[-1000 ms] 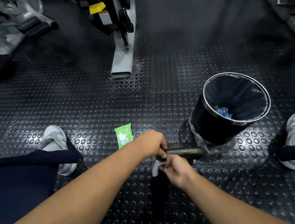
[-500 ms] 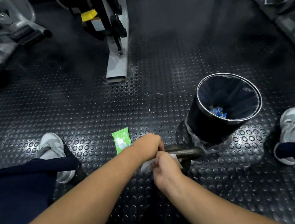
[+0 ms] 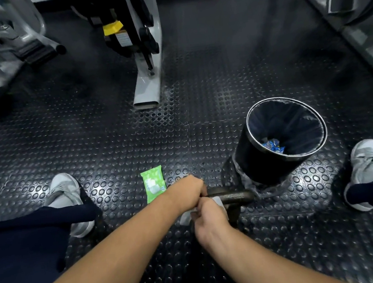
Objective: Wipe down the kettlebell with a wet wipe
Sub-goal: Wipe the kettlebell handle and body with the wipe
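Since a second ago the right hand [image 3: 207, 220] has come up to the kettlebell [image 3: 231, 197] handle, where it pinches the wipe [image 3: 218, 200] against the bar, touching the left hand [image 3: 185, 192], which is clenched round the bar's left end. The kettlebell stands on the floor [image 3: 203, 140] just beside the bin [image 3: 257, 164]; its body is probably in the shadow under the wrists. Best wrap the wipe round the bar and draw it rightward while the left hand steadies.

Dark kettlebell [image 3: 233, 197], upright, just beside the bin [image 3: 261, 157]; crumpled white wet wipe [image 3: 185, 218] pressed on its handle
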